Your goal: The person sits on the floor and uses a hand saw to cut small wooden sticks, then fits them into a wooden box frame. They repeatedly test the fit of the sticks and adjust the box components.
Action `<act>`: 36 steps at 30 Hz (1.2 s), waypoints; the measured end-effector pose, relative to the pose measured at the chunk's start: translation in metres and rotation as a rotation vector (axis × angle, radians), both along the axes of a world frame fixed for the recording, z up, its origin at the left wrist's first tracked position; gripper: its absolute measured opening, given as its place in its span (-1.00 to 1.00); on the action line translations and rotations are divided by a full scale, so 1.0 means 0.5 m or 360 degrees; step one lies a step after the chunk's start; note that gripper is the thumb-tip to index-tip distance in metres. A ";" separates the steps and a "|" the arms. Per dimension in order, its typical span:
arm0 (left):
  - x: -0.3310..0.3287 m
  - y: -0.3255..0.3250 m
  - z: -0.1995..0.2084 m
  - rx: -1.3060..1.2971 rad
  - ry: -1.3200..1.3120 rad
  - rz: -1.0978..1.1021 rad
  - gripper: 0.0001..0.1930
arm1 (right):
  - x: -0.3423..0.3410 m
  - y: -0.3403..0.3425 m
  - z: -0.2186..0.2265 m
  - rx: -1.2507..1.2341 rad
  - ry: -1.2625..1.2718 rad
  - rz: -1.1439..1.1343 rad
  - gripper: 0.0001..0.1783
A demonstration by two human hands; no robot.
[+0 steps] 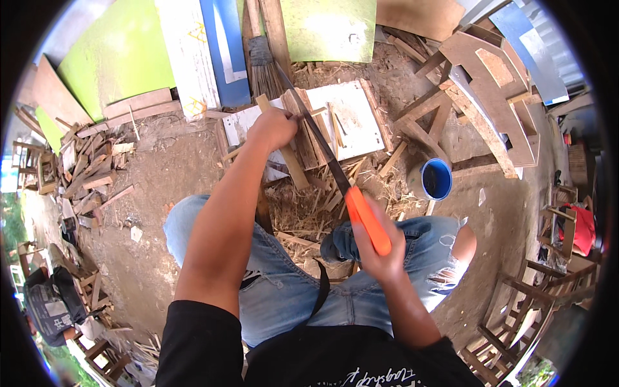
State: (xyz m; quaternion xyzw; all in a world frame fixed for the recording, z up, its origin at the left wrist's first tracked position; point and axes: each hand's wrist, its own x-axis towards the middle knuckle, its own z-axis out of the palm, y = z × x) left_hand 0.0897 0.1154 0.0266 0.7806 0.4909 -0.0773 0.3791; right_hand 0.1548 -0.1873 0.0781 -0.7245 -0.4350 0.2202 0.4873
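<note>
My right hand [380, 242] is wrapped round the orange handle of a long, dark, narrow blade [322, 138]; I cannot tell whether it is a saw or a machete. The blade slants up and left, beside a brown wooden block [298, 103]. My left hand [276, 129] is closed over a thin wooden strip [294, 166], its fingertips near the blade. Beneath lies a low white board [354, 119] with wooden edges. A few thin sticks [336, 126] rest on it, right of the blade.
Shavings and splinters [300, 219] litter the ground between my legs. A blue-rimmed bucket [436, 179] stands to the right, below a wooden frame [493, 84]. Scrap wood [90, 171] is heaped at left. A stick broom [261, 61] and painted panels [122, 61] stand at the back.
</note>
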 end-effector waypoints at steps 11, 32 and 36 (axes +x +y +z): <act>-0.002 -0.003 0.001 -0.0005 -0.0027 -0.0035 -0.59 | 0.007 0.040 -0.038 0.0019 0.0028 -0.0044 -0.50; -0.005 0.001 -0.018 -0.0047 -0.0056 0.0040 -0.62 | -0.014 -0.134 0.012 -0.0021 0.0075 0.0051 -0.47; 0.006 0.009 -0.012 0.0038 0.0007 -0.0035 -0.62 | -0.020 -0.107 0.024 -0.0185 0.0030 0.0142 -0.49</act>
